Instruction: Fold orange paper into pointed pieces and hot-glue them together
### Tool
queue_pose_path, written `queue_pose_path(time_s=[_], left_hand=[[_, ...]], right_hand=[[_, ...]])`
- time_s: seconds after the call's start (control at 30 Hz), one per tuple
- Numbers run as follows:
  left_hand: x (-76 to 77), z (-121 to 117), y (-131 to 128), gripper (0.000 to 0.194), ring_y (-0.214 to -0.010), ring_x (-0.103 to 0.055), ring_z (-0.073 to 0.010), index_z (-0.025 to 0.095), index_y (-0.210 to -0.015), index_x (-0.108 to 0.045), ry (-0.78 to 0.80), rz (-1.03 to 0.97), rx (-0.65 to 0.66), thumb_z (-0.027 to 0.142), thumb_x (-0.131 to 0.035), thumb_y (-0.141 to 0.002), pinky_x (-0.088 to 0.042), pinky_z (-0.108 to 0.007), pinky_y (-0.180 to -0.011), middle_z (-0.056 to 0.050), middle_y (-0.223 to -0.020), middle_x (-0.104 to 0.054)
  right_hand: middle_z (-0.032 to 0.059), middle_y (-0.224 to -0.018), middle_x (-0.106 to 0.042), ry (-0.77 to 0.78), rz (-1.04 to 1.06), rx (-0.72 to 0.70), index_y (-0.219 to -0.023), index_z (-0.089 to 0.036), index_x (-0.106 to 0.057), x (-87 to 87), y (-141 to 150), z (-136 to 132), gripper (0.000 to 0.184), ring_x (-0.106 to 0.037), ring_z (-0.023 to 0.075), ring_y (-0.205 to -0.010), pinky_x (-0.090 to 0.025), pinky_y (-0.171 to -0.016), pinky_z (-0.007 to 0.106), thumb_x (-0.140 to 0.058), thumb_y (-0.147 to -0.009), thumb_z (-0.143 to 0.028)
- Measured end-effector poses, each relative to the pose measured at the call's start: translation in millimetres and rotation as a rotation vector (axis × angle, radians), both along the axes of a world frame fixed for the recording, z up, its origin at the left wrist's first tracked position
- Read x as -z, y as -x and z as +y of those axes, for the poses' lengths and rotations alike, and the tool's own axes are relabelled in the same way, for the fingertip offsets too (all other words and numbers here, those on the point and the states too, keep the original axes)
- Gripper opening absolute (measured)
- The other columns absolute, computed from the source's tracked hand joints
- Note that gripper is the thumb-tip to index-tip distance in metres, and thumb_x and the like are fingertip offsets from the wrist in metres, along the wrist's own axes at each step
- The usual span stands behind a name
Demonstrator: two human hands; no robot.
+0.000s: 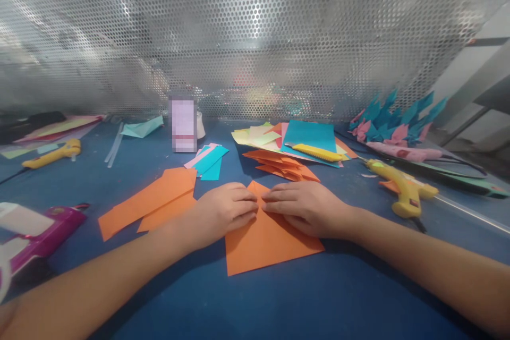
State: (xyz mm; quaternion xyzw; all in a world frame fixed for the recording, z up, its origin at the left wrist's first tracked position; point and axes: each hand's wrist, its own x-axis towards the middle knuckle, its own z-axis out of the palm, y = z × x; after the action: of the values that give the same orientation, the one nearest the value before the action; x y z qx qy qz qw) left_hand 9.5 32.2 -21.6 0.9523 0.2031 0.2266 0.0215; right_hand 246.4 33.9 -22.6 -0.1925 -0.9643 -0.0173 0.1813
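An orange paper sheet [265,241] lies on the blue table [255,297] in front of me, its far end folded to a point. My left hand [223,211] rests on the sheet's left part, fingers curled and pressing down on the fold. My right hand [305,206] lies on the right part, fingers together and flat on the paper. The fingertips of both hands nearly meet at the middle crease.
Orange strips [149,202] lie at left, folded orange pieces [285,166] and a coloured paper stack [306,138] with a yellow cutter [316,152] behind. A yellow glue gun [402,187] sits right, a pink glue gun [48,234] left. Perforated metal screen [255,32] at back.
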Motion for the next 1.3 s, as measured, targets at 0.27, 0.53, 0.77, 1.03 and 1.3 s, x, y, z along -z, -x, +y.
queue_pose_path(time_s=[0.27,0.53,0.77,1.03,1.3], left_hand=[[2.3,0.9,-0.3,0.027,-0.093,-0.064,-0.0171,0.012,-0.092,-0.068,0.001,-0.011,0.037,0.02,-0.043,-0.096,-0.052,-0.031,-0.086,-0.007,-0.098,-0.07],[4.9,0.6,-0.3,0.026,-0.096,-0.064,-0.0168,0.013,-0.096,-0.067,0.031,-0.021,0.02,0.021,-0.043,-0.096,-0.051,-0.031,-0.09,-0.008,-0.103,-0.069],[2.1,-0.7,-0.4,0.028,-0.095,-0.064,-0.0174,0.012,-0.095,-0.067,0.04,-0.017,0.011,0.022,-0.041,-0.096,-0.053,-0.03,-0.086,-0.009,-0.103,-0.069],[3.4,-1.1,0.9,0.025,-0.095,-0.065,-0.0189,0.01,-0.096,-0.068,0.031,-0.043,0.015,0.02,-0.046,-0.094,-0.052,-0.03,-0.087,-0.01,-0.104,-0.069],[-0.5,3.7,1.8,0.024,-0.092,-0.066,-0.017,0.013,-0.091,-0.068,0.148,-0.115,-0.029,0.019,-0.046,-0.094,-0.051,-0.029,-0.085,-0.006,-0.097,-0.071]], right_hand=[[0.0057,-0.113,-0.068,0.003,-0.022,-0.003,-0.112,-0.016,-0.064,0.4,0.1,0.6,0.035,-0.06,0.021,-0.105,-0.052,-0.085,0.035,-0.036,-0.091,-0.015],[0.0066,-0.115,-0.067,0.005,-0.036,-0.029,-0.114,-0.014,-0.063,1.4,1.5,1.3,0.037,-0.061,0.0206,-0.106,-0.051,-0.09,0.035,-0.035,-0.09,-0.013],[0.0088,-0.114,-0.068,0.011,-0.021,-0.033,-0.114,-0.013,-0.063,1.3,1.5,0.7,0.037,-0.061,0.0198,-0.107,-0.051,-0.09,0.035,-0.035,-0.09,-0.013],[0.0078,-0.114,-0.067,-0.027,-0.052,-0.047,-0.115,-0.013,-0.062,0.3,2.0,0.6,0.036,-0.06,0.0209,-0.106,-0.051,-0.089,0.035,-0.035,-0.092,-0.014],[0.009,-0.114,-0.067,-0.027,-0.052,-0.052,-0.113,-0.012,-0.062,-2.0,3.0,-1.7,0.035,-0.061,0.0223,-0.104,-0.051,-0.087,0.036,-0.034,-0.091,-0.013]])
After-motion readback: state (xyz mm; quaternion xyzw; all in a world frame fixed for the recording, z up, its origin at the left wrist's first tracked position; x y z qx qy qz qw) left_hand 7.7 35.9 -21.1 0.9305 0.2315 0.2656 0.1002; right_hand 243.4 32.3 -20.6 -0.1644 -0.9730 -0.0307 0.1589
